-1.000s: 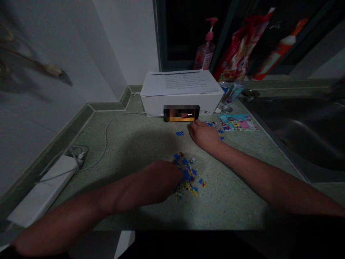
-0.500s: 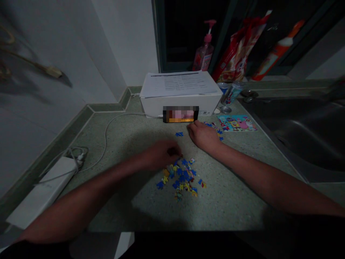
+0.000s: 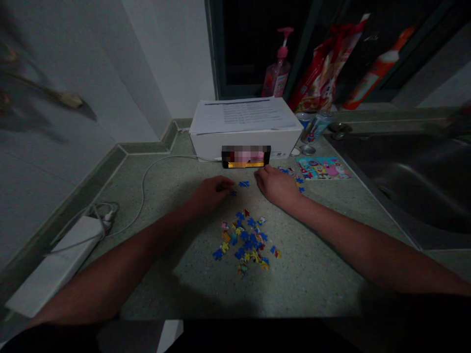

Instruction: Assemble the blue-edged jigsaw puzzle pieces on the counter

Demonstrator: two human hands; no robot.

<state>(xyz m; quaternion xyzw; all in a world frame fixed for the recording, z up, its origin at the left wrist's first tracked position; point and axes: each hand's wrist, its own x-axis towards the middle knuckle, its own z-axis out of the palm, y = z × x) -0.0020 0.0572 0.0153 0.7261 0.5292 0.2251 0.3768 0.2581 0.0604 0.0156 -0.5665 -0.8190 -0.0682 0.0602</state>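
My left hand (image 3: 212, 192) is over the counter left of centre, thumb and fingertips together at a small dark-blue jigsaw puzzle piece (image 3: 233, 193). Just beyond its fingertips lies another blue piece (image 3: 244, 184). My right hand (image 3: 276, 185) rests on the counter in front of the phone (image 3: 246, 158), its fingers curled in; anything under them is hidden. Several puzzle pieces (image 3: 290, 171) lie behind and beside that hand, partly covered by it. A loose pile of blue, yellow and red pieces (image 3: 252, 240) is spread nearer to me.
A white box (image 3: 246, 139) topped with printed paper stands behind the phone. To the right are a cartoon picture card (image 3: 324, 168), a can (image 3: 317, 127) and a metal sink (image 3: 405, 186). A power strip (image 3: 59, 262) with a cable (image 3: 143, 196) lies at the left.
My left hand has moved away from the pile, up and to the left, and a dark-blue piece now shows at its fingertips. The right hand has stayed almost still.
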